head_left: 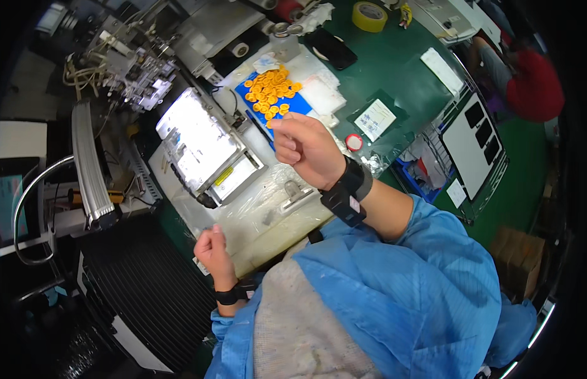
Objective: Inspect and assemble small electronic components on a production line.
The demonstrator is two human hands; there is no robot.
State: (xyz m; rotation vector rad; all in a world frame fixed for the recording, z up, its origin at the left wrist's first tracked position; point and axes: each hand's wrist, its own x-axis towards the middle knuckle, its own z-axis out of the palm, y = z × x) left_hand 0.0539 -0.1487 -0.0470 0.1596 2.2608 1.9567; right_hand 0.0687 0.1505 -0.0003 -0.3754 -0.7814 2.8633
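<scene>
Dozens of orange discs (266, 88) lie heaped on the blue sheet (300, 106), and we see the right hand (309, 148) just beside the heap's near end. Its fingers are curled, with the forefinger's tip by a lone disc; whether that disc is pinched or merely lies there, we cannot tell. The left hand (214, 252) has its fingers drawn in at the near edge of the bench (243, 218), well apart from the heap; whether it hides anything, we cannot tell either.

We judge the heap the weak spot: the discs overlap loosely, so a brush of the knuckles could send the outer ones off the sheet. A poor fingertip grip could drop one on the bench's shiny film, where it might slide. The bulky strap (344, 205) on the right wrist could catch the metal clip (295, 194) if the forearm swung low. We would also mind the metal box (202, 145), since it stands between the two hands and a careless crossing could knock it.
</scene>
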